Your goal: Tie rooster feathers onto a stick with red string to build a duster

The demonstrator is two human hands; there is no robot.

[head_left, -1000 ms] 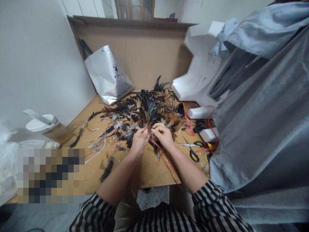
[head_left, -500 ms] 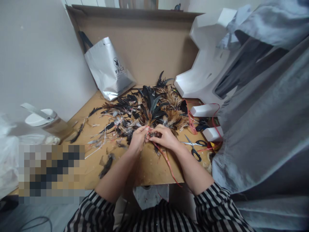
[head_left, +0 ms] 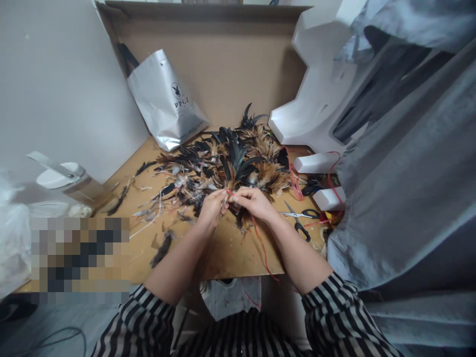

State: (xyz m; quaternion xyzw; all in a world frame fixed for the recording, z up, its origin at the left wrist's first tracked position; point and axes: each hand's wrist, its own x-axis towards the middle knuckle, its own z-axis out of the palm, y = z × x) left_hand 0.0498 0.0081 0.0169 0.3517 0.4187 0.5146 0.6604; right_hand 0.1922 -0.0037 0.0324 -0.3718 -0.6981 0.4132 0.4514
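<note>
Pinching a small feather bundle (head_left: pixel 238 214) at the table's (head_left: pixel 230 255) six-o'clock edge, left hand (head_left: pixel 211 208) and right hand (head_left: pixel 253 202) now sit closer together; red string (head_left: pixel 260 243) trails slacker than a second ago, suggesting binding advances.

Both forearms reach forward from striped sleeves and converge toward the middle. The left hand (head_left: pixel 211 207) and right hand (head_left: pixel 251 202) meet, fingertips touching, fingers curled and pinched together, backs turned up. The left wrist is nearly straight; the right wrist bends slightly inward.
</note>
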